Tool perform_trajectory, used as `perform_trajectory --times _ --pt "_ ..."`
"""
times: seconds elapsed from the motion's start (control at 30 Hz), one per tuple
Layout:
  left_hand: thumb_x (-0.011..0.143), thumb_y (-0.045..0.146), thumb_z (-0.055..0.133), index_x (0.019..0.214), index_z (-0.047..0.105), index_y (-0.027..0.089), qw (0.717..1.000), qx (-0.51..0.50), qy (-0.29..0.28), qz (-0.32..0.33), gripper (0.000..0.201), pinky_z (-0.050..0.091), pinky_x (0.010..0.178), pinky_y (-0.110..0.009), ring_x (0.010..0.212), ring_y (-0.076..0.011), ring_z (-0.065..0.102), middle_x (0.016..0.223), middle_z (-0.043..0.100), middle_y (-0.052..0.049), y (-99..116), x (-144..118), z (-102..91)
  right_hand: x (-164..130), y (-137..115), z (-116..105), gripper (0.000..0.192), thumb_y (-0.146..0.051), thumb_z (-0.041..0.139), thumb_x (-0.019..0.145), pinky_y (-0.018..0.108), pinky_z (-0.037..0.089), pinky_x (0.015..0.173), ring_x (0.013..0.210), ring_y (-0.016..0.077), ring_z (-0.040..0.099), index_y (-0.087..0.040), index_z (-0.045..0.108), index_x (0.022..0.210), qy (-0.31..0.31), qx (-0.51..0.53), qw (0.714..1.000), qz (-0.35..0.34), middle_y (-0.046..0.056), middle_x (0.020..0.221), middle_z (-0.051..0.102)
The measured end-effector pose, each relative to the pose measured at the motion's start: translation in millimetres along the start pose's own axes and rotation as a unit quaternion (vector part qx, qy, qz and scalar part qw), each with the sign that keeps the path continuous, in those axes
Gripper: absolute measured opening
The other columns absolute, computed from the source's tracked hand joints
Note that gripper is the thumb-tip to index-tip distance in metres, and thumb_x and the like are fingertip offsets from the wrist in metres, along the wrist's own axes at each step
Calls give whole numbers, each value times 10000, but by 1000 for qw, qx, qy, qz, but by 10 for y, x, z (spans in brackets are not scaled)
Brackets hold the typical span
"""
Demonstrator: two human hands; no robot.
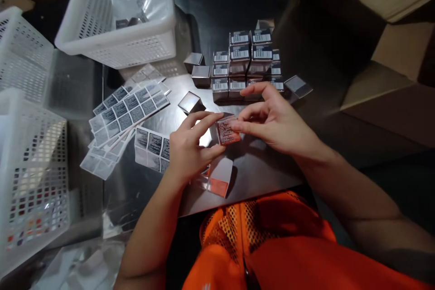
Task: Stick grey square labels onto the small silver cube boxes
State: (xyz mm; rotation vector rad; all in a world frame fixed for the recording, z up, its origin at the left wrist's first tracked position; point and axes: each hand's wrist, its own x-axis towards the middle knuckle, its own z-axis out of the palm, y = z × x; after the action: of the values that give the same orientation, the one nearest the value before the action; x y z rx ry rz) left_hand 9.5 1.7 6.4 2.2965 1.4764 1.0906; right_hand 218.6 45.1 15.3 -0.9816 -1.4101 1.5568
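A small box [228, 132] with a printed sticker on its upward face is held just above the metal table. My left hand [193, 145] is closed around it, fingers at the far edge and thumb at the near one. My right hand [272, 124] has its thumb on the sticker and a bent finger close to the box's right edge; its index finger arches away. Below the hands lies a sticker piece with white and clear-orange parts [220, 176]. Left of my left hand is a sheet of printed stickers [149, 145], partly covered by that hand.
Several barcoded boxes [239, 54] stand stacked beyond the hands. Loose silver boxes [190, 101] sit left of them. More sticker sheets [129, 108] fan out at the left. White baskets [142, 47] stand back left and along the left side; an open cardboard carton [384, 86] is at the right.
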Motion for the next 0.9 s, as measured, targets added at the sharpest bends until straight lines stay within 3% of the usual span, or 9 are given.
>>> perform_trajectory --times 0.53,0.63,0.73,0.83,0.9 --pt "806 400 812 1198 718 240 1000 24 3 4 433 568 741 -237 923 -171 713 1134 737 -37 -7 -5 14 2 2 18 524 -221 875 728 140 431 431 538 72 628 -241 464 1054 6 17 1000 -7 -110 691 618" --pt "786 376 839 1202 715 233 1000 18 4 3 457 567 715 -228 913 -167 714 1146 733 -45 4 -9 23 -1 45 39 538 -227 876 722 164 459 454 565 93 639 -243 462 1066 32 -16 999 -19 -100 682 599" --pt "791 392 835 1201 710 236 1000 19 1 -4 456 576 754 -248 935 -179 716 1145 733 -45 16 -16 37 -8 92 40 570 -263 913 680 213 503 483 557 104 607 -250 497 1069 110 -84 988 -71 -94 680 549" --pt "792 414 829 1204 694 229 996 55 46 -46 471 570 839 -296 966 -202 707 1114 740 -41 -5 -18 44 -29 115 43 636 -343 964 613 259 554 553 586 108 577 -264 537 1078 201 -159 955 -147 -72 735 530" --pt "787 407 826 1212 683 219 986 96 99 -89 486 558 836 -308 960 -207 700 1095 738 -42 -47 -10 36 -58 127 77 599 -397 945 650 280 583 619 659 128 606 -263 556 1085 160 -182 952 -185 -40 815 571"
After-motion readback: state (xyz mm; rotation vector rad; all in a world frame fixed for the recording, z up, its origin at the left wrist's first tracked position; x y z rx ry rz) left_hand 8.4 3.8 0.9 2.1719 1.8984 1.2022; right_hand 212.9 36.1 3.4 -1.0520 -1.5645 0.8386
